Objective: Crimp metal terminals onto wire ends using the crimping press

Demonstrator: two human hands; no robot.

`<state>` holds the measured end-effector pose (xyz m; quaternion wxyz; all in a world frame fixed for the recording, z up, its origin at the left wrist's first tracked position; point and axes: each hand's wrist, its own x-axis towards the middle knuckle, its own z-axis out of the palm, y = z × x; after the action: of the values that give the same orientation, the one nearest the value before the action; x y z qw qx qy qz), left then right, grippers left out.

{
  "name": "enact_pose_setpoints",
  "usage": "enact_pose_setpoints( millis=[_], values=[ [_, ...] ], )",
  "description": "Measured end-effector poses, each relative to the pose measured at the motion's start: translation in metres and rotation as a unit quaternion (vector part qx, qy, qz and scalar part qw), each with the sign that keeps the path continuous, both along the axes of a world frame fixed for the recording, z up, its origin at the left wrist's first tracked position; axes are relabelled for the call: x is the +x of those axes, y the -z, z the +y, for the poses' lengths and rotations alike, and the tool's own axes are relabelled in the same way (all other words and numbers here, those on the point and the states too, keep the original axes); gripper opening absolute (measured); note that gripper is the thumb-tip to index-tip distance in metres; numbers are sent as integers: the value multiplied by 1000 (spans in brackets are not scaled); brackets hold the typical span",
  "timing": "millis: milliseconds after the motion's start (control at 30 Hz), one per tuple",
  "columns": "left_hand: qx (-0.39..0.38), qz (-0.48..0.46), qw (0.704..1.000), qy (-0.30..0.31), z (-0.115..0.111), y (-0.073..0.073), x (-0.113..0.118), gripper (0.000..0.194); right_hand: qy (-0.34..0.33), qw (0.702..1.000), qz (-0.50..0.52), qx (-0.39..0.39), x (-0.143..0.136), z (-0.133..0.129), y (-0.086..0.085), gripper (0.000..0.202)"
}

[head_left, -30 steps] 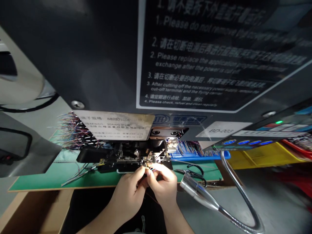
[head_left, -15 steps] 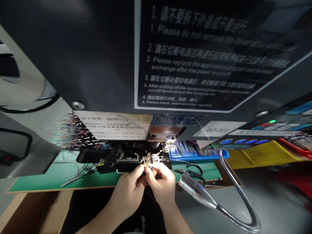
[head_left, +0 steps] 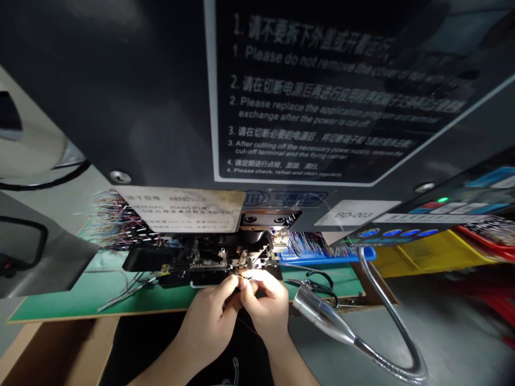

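Where the fingertips of the left hand [head_left: 211, 317] and the right hand [head_left: 267, 307] meet, a few thin wires [head_left: 248, 278] lie between them, at the near side of the machine's lit metal working parts [head_left: 250, 261].

Left hand: thumb and forefinger pinched together on the wires; remaining fingers curled.
Right hand: thumb and forefinger likewise pinched on the wires, its thumb tip just beside the left fingertips; remaining fingers folded under, partly hidden. Which strands each hand grips cannot be told.

Machine housing [head_left: 132, 96]: dark, filling the far part of the scene. Fitted with:
– Warning plate [head_left: 322, 107], black with pale border, four numbered lines in Chinese and English. Item 1 begins "Please do not remove the cover", the rest blurred. Item 2 includes "exchange after the power is cut off". Item 4: "Please check, refuel and clean regularly."
– Paper label [head_left: 187, 210], left: Chinese characters, a number beginning "8825", and "30AWG"; other lines too blurred.
– Blue logo [head_left: 254, 198], centre: oval with letters resembling "JH", Chinese characters to its right.
– White tag [head_left: 354, 215], right: "BD-003".
– Control panel [head_left: 402, 230], far right: blue-lit buttons, one green light.

Right of the hands: black-handled tool [head_left: 317, 289] on the green tabletop [head_left: 169, 304]; metal lamp [head_left: 322, 314] on a flexible neck, nearer. Farther right: blue tray [head_left: 328, 258] with wires; yellow bin [head_left: 426, 258].
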<state>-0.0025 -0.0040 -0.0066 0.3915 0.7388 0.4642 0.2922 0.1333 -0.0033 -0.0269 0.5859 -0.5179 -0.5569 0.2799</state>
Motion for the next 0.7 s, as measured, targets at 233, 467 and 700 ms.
enact_pose_setpoints(
  millis=[233, 467, 700],
  values=[
    [6, -4, 1000, -13, 2, -2, 0, 18, -8, 1000, 4, -1, 0, 1, 3, 10],
    [-7, 3, 1000, -15, 2, -4, 0, 17, 2, 1000, 1, 20, -2, 0, 4, 11],
    [-33, -21, 999, 25, -10, 1, -6, 16, -70, 993, 98, -8, 9, -24, 44, 22]
  ],
)
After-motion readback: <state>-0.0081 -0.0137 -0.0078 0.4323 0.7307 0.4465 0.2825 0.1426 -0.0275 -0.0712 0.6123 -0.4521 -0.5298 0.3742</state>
